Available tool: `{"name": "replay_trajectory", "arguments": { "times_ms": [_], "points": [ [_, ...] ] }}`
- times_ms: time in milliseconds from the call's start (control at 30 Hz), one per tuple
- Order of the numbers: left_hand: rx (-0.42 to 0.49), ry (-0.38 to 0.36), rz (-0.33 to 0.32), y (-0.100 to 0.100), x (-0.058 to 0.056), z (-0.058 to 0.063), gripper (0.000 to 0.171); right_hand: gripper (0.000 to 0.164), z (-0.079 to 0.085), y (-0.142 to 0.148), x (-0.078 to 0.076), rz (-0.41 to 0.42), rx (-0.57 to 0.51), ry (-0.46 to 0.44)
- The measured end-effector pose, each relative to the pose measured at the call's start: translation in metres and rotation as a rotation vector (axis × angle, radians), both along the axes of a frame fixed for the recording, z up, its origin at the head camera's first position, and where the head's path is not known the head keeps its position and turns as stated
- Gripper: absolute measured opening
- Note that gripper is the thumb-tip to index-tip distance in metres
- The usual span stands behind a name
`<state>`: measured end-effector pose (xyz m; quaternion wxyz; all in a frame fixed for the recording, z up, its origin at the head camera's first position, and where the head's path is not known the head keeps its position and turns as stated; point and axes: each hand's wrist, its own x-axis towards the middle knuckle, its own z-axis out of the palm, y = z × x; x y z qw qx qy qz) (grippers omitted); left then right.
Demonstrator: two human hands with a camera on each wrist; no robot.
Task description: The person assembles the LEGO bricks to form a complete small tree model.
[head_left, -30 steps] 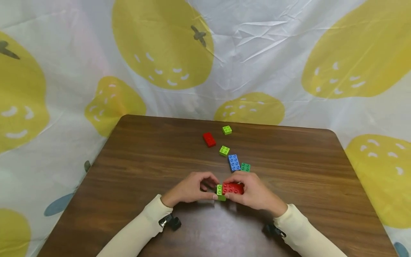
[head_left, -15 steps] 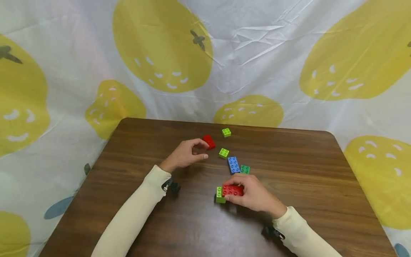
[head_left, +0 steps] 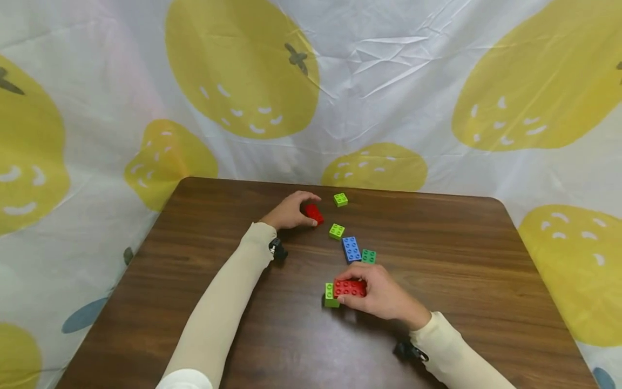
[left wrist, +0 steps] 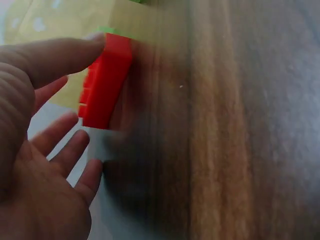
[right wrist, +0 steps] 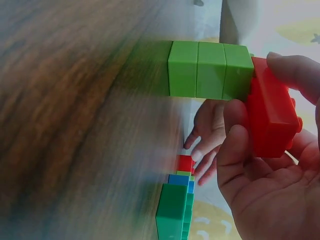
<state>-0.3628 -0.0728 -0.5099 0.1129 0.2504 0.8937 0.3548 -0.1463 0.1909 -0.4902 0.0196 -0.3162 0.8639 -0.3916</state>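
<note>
My right hand (head_left: 386, 294) pinches a red toy brick (head_left: 351, 288) between thumb and fingers. That brick sits on one side of the top of a light green brick stack (right wrist: 210, 70) standing on the table and juts out to the right. Farther back on the table, my left hand (head_left: 290, 209) reaches around a second red brick (head_left: 315, 214). In the left wrist view the thumb overlaps one end of this red brick (left wrist: 107, 85), while several fingers lie spread and apart from it.
Two lime bricks (head_left: 340, 199) (head_left: 337, 231) lie right of the far red brick. A blue brick (head_left: 351, 249) and a dark green brick (head_left: 369, 256) lie side by side just beyond my right hand. A lemon-patterned cloth (head_left: 243, 65) hangs behind the wooden table (head_left: 282, 340).
My left hand has left the green stack and moved away to the far red brick, its fingers now about it. My right hand stays on its red brick at the stack.
</note>
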Motion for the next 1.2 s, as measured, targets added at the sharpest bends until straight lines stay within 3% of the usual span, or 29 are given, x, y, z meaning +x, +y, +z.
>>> {"name": "replay_trajectory", "arguments": {
  "times_ms": [200,300,433,567,700,867,1200],
  "points": [
    [-0.061,-0.047,-0.045,0.009,-0.001,0.0,0.066,0.028,-0.001,0.002,0.001,-0.004,-0.013,-0.027],
    [-0.126,-0.002,-0.066,0.009,0.002,0.004,0.061,0.029,0.001,0.002,0.001,-0.008,-0.013,-0.033],
    [-0.203,0.079,-0.047,0.006,0.007,0.005,0.049,0.029,0.002,0.003,0.001,-0.008,-0.011,-0.038],
    [-0.161,0.065,-0.008,0.002,0.011,0.001,0.042,0.03,0.001,0.003,0.002,-0.017,-0.001,-0.05],
    [-0.075,0.028,-0.011,0.001,0.02,0.003,0.043,0.031,0.0,0.002,0.003,-0.021,0.006,-0.045],
    [-0.005,0.028,-0.049,0.001,0.044,0.014,0.046,0.03,-0.002,0.003,0.003,-0.023,-0.003,-0.035],
    [0.081,0.052,-0.076,-0.011,0.117,0.032,0.042,0.03,-0.002,0.003,0.004,-0.057,-0.044,-0.112]
  ]
}}
